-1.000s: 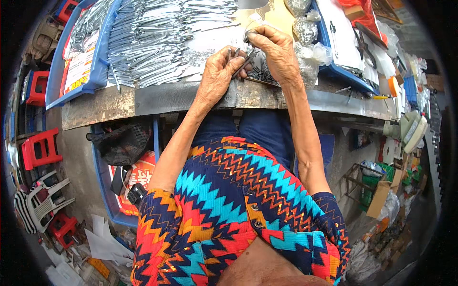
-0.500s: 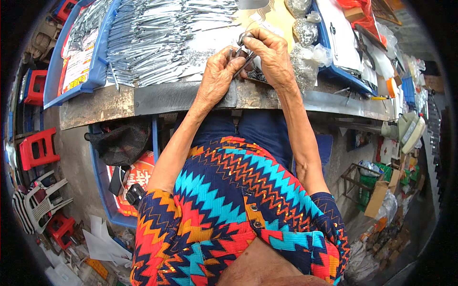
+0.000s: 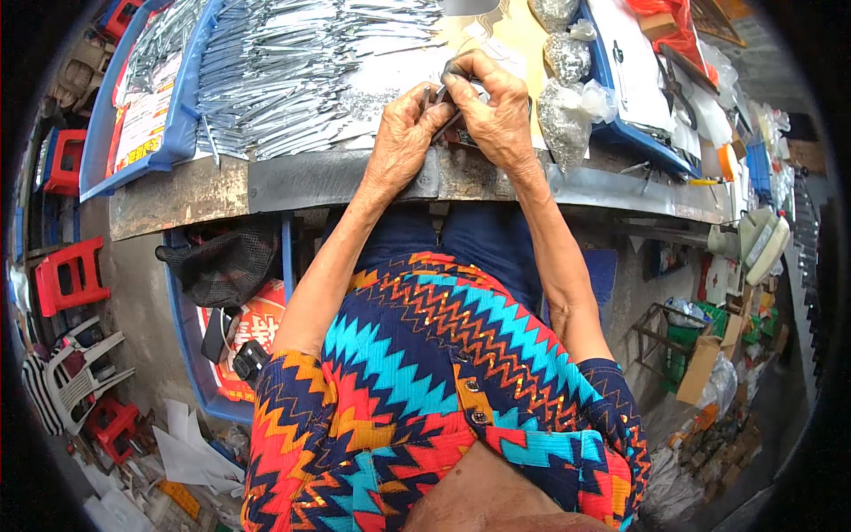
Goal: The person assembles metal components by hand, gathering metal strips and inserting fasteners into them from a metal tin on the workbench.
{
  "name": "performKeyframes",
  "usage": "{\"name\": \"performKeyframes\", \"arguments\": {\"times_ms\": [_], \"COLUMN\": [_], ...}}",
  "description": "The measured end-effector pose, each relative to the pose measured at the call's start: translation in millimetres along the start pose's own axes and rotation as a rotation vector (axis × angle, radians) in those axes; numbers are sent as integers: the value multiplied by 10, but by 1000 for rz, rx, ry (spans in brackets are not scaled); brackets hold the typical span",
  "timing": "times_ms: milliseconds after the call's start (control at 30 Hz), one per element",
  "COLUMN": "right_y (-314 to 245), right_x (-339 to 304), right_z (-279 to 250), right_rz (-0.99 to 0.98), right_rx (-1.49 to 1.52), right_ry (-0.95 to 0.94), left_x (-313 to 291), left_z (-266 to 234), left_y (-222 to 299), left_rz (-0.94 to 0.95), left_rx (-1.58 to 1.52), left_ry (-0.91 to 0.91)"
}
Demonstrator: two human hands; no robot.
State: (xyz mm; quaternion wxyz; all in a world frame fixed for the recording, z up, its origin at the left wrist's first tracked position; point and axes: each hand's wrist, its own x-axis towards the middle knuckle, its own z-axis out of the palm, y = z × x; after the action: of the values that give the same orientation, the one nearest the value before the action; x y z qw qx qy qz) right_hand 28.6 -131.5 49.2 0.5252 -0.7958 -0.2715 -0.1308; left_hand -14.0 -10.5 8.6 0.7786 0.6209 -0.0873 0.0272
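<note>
Small dark metal part (image 3: 454, 113) is sitting at twelve o'clock over the workbench edge (image 3: 337, 182), where you are pinching it between both hands: your left hand (image 3: 403, 137) is closing on it from nine o'clock and your right hand (image 3: 496, 115) is wrapping over it from three, the two hands touching. At ten o'clock a blue tray (image 3: 182, 133) is holding heaps of silvery metal strips (image 3: 292, 66), and at one o'clock clear bags (image 3: 567, 115) of small grey pieces are lying just beside your right hand.

Red stools (image 3: 73, 275) stand left; a black mesh bag (image 3: 226, 263) hangs under the bench; clear bags (image 3: 567, 106) lie right.
</note>
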Motion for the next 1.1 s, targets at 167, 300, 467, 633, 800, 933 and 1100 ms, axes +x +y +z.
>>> {"name": "performKeyframes", "arguments": {"times_ms": [167, 300, 467, 633, 800, 933, 1100], "right_y": [24, 130, 382, 482, 509, 529, 529], "right_x": [72, 89, -68, -174, -166, -153, -139], "right_z": [-166, -290, -418, -318, -294, -262, -230], "right_rz": [303, 176, 235, 176, 118, 79, 73], "right_rx": [283, 268, -123, -375, -419, -415, -436], "right_ry": [-176, -104, -56, -100, -127, -131, -166], "left_x": [12, 17, 25, 16, 10, 11, 18], "left_z": [-7, -12, -13, -31, -30, -26, -34], "left_y": [-30, -62, -61, -85, -81, -64, -75], "left_rz": [13, -25, -32, -42, -43, -57, -38], "left_rx": [-9, -121, -100, -98, -121, -115, -99], "left_ry": [-20, -13, -9, 12, 26, 43, 36]}}
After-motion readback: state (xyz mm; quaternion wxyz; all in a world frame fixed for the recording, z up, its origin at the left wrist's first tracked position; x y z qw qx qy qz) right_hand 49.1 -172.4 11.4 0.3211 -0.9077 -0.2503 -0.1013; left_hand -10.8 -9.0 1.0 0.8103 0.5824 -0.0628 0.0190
